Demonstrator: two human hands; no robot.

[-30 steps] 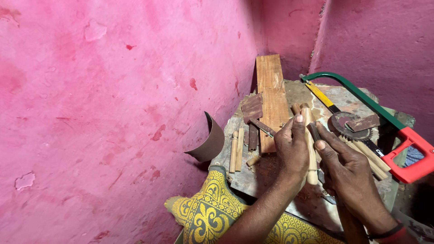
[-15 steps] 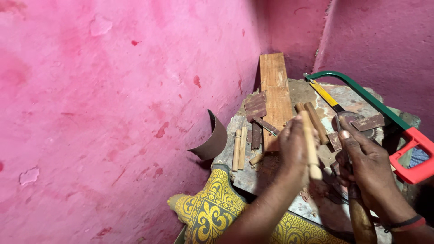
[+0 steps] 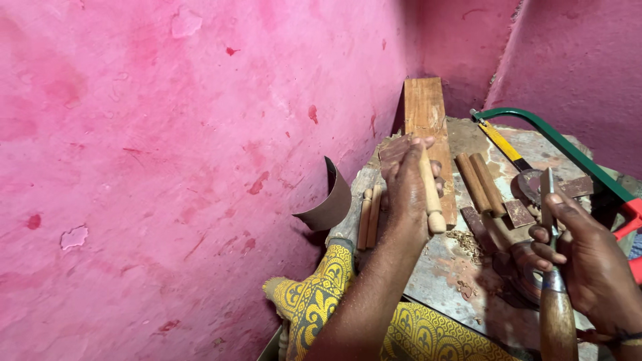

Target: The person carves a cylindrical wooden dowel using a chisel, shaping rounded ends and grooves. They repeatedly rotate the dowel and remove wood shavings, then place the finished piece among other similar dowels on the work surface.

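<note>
The right hand (image 3: 588,261) has been pulled back toward the slab's (image 3: 441,274) near right corner, gripping a chisel (image 3: 554,294). The dowel (image 3: 429,190), pinched upright-ish in the left hand (image 3: 404,194), lies left of it.

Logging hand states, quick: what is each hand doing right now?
Left hand: closed on a wooden peg.
Right hand: closed on a chisel with a wooden handle.
</note>
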